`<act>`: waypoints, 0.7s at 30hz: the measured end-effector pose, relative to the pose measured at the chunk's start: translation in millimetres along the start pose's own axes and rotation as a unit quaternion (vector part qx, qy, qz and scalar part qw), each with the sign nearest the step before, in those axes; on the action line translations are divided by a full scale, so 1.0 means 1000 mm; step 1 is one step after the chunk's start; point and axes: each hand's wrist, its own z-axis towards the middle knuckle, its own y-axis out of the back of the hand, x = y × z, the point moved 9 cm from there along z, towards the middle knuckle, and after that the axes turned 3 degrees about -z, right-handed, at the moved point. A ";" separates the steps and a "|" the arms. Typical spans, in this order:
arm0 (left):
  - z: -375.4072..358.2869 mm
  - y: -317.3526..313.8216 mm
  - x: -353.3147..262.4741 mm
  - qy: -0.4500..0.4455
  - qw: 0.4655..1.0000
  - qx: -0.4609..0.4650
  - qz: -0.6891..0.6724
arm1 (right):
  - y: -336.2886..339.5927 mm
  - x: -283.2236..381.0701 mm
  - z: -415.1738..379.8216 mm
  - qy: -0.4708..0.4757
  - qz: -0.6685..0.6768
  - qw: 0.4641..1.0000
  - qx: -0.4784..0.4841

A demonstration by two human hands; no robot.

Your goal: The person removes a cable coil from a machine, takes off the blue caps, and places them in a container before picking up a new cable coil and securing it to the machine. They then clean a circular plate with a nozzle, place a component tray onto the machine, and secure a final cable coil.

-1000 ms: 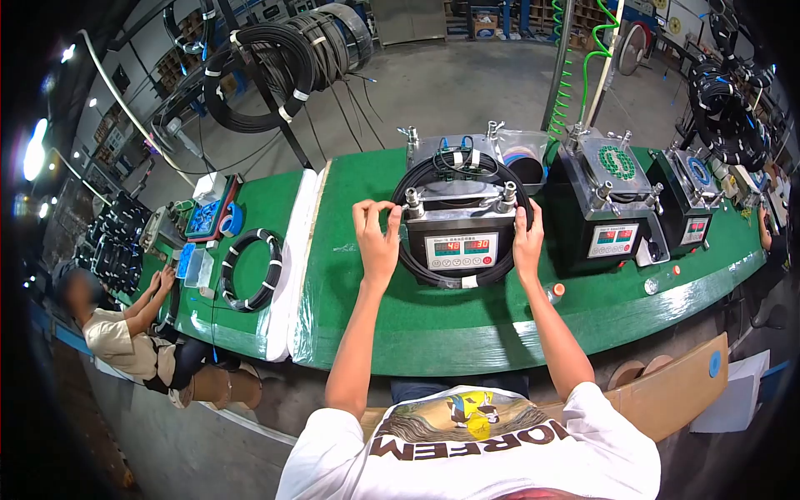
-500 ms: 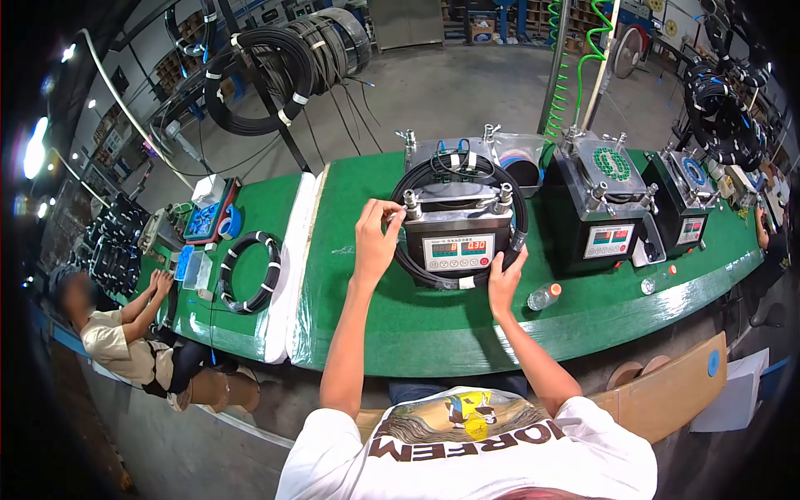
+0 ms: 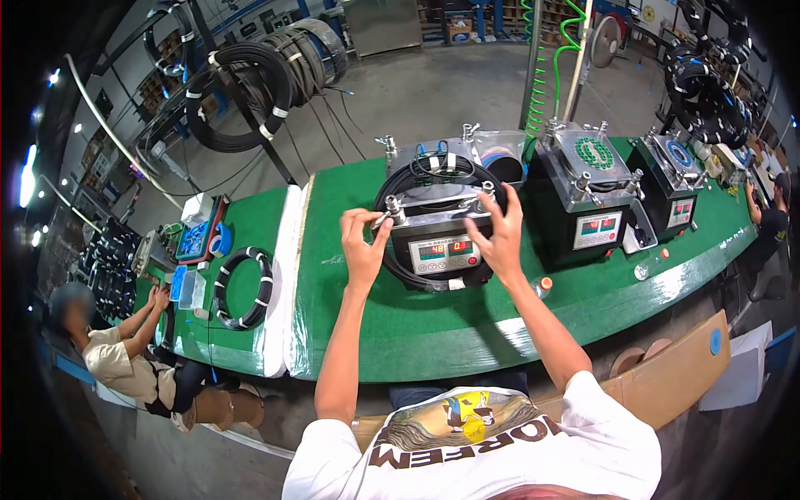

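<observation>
In front of me stands a black polishing-type machine [image 3: 400, 252] with a metal top and a lit red and green display [image 3: 444, 253]. A black cable coil [image 3: 379, 200] with white ties loops around it, its connector ends lying on top. My left hand [image 3: 362, 247] has thumb and fingers pinched at the left metal clamp knob [image 3: 396, 210]. Close by the right clamp knob [image 3: 487, 193], my right hand [image 3: 502, 242] is open with fingers spread, overlapping the machine's right side. A small bottle with an orange cap [image 3: 544, 286] is partly behind my right forearm.
Two similar machines [image 3: 581, 200] [image 3: 672, 187] stand to the right on the green table mat [image 3: 350, 333]. At left are another cable coil [image 3: 242, 288], a blue parts tray [image 3: 197, 240] and a seated person [image 3: 125, 350]. Another person [image 3: 775, 212] works far right.
My right hand has left the coil's lower right side and risen to the right clamp knob, fingers spreading. My left hand remains near the left knob. The display digits differ, and the view has shifted slightly.
</observation>
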 end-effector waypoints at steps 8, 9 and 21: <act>-0.033 -0.038 0.035 0.134 0.972 -0.087 -0.170 | -0.005 -0.016 0.006 0.040 0.050 0.997 -0.048; -0.034 -0.038 0.037 0.140 0.971 -0.089 -0.173 | -0.005 -0.022 0.006 0.011 0.095 0.994 -0.054; -0.044 -0.040 0.045 0.155 0.966 -0.086 -0.189 | 0.003 -0.049 0.014 -0.116 0.195 0.972 -0.062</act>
